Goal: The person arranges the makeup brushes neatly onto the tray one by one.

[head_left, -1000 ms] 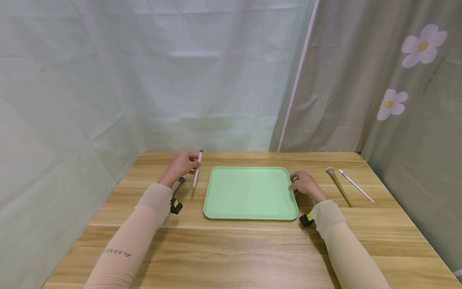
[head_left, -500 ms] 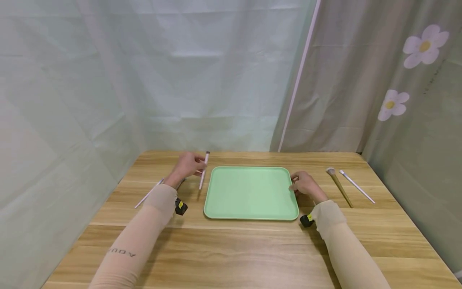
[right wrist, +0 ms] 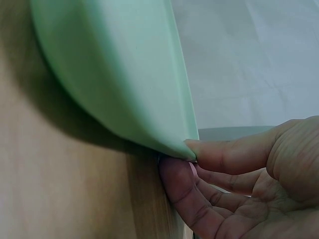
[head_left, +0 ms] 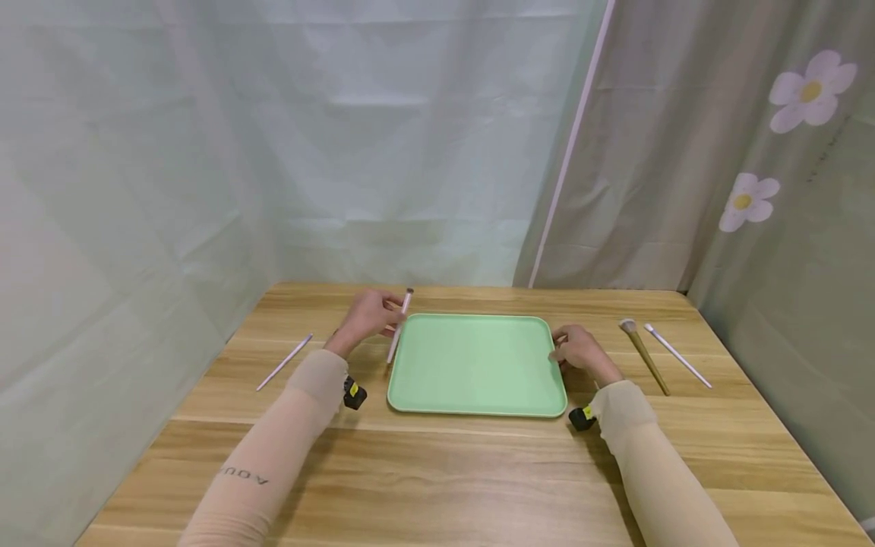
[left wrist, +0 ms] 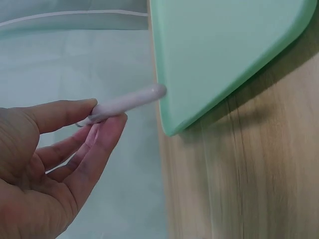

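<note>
The brush (head_left: 395,343) is hanging by the left rim of the tray (head_left: 478,365), left of the frame's centre, nearer than a moment ago; the left hand (head_left: 371,313) is pinching it, apparently bringing it trayward, while the right hand (head_left: 577,348) is gripping the tray's right edge

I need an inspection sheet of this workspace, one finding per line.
Surface: wood-grain tabletop.
Tray: light green, rectangular, nothing seen in it.
Held makeup brush: pink-handled, dark-tipped, at the tray's left edge; contact unclear.
Other items: thin pale stick at left, type unclear; gold-handled makeup brush and thin pale-handled brush at right.
Further clutter: nothing seen.
Left hand: pinches the held makeup brush.
Right hand: pinches the tray's right rim.
Cables: nothing seen.
Surroundings: pale curtain behind; white flowers on the grey curtain at right.
</note>
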### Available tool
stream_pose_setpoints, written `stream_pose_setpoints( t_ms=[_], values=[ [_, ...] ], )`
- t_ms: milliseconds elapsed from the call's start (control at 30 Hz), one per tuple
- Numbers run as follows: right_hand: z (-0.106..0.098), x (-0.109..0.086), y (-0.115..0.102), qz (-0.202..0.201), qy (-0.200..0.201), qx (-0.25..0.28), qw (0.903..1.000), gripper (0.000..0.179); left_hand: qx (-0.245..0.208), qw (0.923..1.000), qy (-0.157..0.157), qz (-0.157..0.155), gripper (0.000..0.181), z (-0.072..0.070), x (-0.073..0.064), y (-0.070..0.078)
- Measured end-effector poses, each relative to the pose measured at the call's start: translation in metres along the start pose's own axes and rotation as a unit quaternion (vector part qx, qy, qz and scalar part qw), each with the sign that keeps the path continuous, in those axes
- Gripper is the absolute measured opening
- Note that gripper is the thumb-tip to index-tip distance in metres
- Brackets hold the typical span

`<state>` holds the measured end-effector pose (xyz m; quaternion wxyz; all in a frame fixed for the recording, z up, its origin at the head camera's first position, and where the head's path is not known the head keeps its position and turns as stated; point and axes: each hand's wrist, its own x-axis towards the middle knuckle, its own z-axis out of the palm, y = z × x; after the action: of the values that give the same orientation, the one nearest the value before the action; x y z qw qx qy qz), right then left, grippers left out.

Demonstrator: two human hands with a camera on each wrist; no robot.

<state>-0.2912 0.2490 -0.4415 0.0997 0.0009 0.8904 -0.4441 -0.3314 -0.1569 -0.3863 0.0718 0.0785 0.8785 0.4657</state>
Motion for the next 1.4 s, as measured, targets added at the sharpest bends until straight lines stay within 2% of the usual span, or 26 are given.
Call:
stream_pose_setpoints(
  t_ms=[367, 567, 900, 1067, 1400],
  values=[
    [0.001, -0.001, -0.001, 0.002, 0.001, 0.000, 1.0000, 0.045, -0.028, 0.9993, 0.000, -0.025, 0.039, 0.012, 0.001, -0.002],
    [0.000, 0.000, -0.001, -0.001, 0.001, 0.000, 1.0000, 0.045, -0.020, 0.9993, 0.013, -0.029, 0.037, 0.017, 0.000, -0.002],
    [0.001, -0.001, -0.002, -0.008, -0.001, -0.007, 0.9999, 0.044, 0.008, 0.9989, 0.019, -0.042, 0.032, 0.027, 0.002, -0.006],
    [0.001, 0.000, 0.000, -0.010, -0.002, -0.010, 0.9999, 0.044, 0.022, 0.9984, 0.011, -0.050, 0.032, 0.030, 0.001, -0.003],
    [0.000, 0.000, -0.002, -0.004, -0.002, -0.005, 1.0000, 0.044, 0.086, 0.9941, -0.010, -0.066, 0.030, 0.041, 0.000, 0.001]
  ],
)
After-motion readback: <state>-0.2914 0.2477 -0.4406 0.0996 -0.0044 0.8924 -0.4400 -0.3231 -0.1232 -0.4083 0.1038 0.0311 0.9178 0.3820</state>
